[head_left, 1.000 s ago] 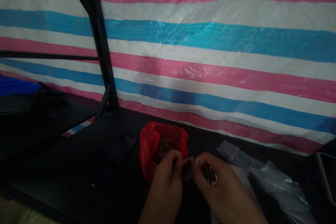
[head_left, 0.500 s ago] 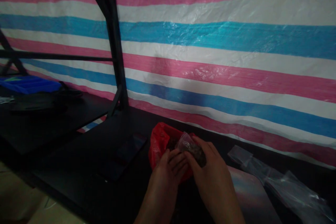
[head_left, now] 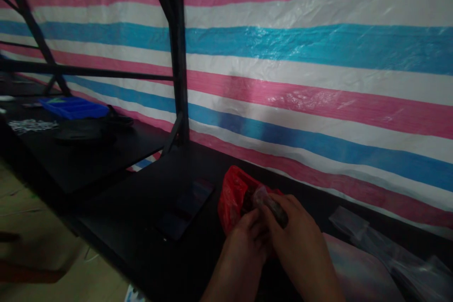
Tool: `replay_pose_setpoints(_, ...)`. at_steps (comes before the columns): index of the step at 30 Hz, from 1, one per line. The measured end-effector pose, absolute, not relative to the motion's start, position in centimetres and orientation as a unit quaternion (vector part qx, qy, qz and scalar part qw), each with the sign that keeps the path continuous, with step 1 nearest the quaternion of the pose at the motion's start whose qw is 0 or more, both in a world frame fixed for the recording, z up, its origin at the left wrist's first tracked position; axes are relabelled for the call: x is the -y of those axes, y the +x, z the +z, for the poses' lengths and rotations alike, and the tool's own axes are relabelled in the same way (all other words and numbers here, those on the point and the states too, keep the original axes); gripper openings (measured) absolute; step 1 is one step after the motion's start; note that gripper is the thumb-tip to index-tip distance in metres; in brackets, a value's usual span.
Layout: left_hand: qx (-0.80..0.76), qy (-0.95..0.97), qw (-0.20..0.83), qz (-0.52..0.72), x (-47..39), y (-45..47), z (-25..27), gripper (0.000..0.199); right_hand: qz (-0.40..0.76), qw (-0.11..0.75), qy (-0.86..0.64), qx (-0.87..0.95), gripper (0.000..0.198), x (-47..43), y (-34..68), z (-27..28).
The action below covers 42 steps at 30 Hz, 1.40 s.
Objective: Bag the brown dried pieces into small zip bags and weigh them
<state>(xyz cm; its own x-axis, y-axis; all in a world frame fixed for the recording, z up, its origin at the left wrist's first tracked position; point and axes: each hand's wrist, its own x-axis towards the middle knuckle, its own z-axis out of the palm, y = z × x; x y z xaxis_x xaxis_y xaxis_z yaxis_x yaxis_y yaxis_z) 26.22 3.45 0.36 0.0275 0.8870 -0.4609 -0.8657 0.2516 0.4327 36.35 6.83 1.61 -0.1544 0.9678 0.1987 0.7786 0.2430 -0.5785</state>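
A small clear plastic bag [head_left: 262,195] with dark contents is held above an opened red plastic bag [head_left: 231,198]. My right hand [head_left: 300,236] grips the small bag between thumb and fingers. My left hand [head_left: 244,243] is closed, its fingers curled against the near side of the small bag; its fingertips are partly hidden. Dark small pieces [head_left: 247,200] show inside the red bag's mouth, too dim to name. Both hands cover the near side of the red bag.
A dark phone [head_left: 186,210] lies left of the red bag on the black table [head_left: 141,226]. To the right are a silvery flat panel [head_left: 357,269] and clear plastic bags [head_left: 392,250]. A blue tray [head_left: 76,107] sits farther left, beyond a black post [head_left: 179,66].
The view has swung left, so everything appears farther right. My left fingers have curled in closer to the small bag, and my right hand has tilted it more upright.
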Motion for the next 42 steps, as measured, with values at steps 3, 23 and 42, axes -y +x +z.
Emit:
replay_pose_setpoints(3,-0.342,0.037,0.718,0.605,-3.4,26.0,0.1,0.033,0.189,0.29,-0.578,0.739,0.032,-6.9,36.6,1.2)
replay_pose_setpoints(23,-0.442,0.37,0.434,0.693,-2.5,26.5,0.5,0.024,0.364,0.477,-0.486,0.635,0.036,-4.2,40.0,4.7)
replay_pose_setpoints(42,-0.368,0.379,0.548,0.649,-2.6,32.1,0.9,0.04,0.276,0.49,-0.53,0.635,0.033,-2.6,45.0,4.6)
